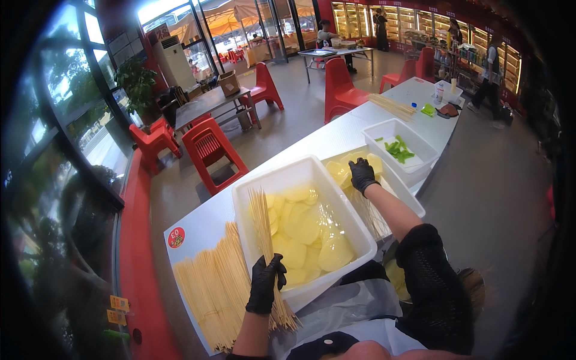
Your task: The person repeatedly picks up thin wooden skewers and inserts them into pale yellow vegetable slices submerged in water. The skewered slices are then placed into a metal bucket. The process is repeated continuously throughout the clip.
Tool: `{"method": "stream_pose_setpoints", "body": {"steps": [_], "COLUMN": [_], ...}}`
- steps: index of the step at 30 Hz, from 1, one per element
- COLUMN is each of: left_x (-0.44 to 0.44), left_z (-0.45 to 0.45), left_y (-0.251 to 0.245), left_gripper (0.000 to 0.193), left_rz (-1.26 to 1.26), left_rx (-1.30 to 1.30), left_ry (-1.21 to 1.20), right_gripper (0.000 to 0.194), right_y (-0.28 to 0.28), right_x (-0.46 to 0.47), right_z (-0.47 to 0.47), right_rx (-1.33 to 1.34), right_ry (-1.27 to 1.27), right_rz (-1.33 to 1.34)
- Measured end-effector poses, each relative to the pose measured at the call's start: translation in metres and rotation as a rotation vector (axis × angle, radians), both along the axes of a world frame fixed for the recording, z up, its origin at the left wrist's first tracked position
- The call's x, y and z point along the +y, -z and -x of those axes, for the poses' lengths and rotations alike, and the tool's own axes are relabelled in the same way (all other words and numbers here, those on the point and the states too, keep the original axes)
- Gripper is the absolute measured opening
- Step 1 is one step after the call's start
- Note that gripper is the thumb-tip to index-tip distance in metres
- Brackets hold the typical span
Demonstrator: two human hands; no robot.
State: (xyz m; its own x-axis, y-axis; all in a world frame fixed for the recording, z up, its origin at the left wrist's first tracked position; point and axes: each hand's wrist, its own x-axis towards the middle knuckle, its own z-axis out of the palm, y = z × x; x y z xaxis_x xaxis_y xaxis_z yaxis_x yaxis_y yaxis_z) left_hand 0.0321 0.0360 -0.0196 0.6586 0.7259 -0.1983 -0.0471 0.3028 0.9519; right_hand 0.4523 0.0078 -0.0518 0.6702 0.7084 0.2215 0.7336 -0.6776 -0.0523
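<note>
My left hand (265, 285), in a black glove, grips a bundle of bamboo skewers (260, 216) that leans over the left side of a white plastic tub (288, 179). Thin pale-yellow slices (302, 225), apparently potato, lie in liquid in that tub. Beyond it, my black-gloved right hand (362, 174) rests on yellow slices (374, 163) at the far end of a second white tray (408, 203). Skewer shafts (370, 216) run from there toward me. Whether its fingers are closed on a skewer is hidden. Many loose skewers (211, 288) cover the table's left end.
A third white tub (425, 156) holds green vegetable pieces (398, 149). Farther along the table (333, 130) lie more skewers (391, 107) and a green packet (428, 110). A metal pot (398, 281) stands below the near edge. Red chairs (211, 153) and several people are beyond.
</note>
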Motion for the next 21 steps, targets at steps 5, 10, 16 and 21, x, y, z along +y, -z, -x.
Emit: {"method": "stream_pose_setpoints", "body": {"steps": [5, 10, 16, 21], "left_x": [0.003, 0.004, 0.000, 0.003], "left_z": [0.002, 0.006, 0.006, 0.005], "left_y": [0.008, 0.006, 0.002, 0.003], "left_gripper": [0.031, 0.036, 0.029, 0.020], "left_rz": [0.029, 0.021, 0.069, 0.062], "left_rx": [-0.116, -0.109, -0.093, -0.079], "left_ry": [-0.023, 0.040, 0.021, -0.015], "right_gripper": [0.042, 0.044, 0.023, 0.012], "right_y": [-0.018, 0.007, 0.018, -0.020], "right_x": [0.011, 0.020, 0.027, 0.023], "right_z": [0.066, 0.143, 0.149, 0.155], "right_rx": [-0.244, 0.206, 0.145, 0.150], "right_ry": [-0.510, -1.089, -1.023, -0.706], "right_rz": [-0.468, 0.230, 0.350, -0.121]}}
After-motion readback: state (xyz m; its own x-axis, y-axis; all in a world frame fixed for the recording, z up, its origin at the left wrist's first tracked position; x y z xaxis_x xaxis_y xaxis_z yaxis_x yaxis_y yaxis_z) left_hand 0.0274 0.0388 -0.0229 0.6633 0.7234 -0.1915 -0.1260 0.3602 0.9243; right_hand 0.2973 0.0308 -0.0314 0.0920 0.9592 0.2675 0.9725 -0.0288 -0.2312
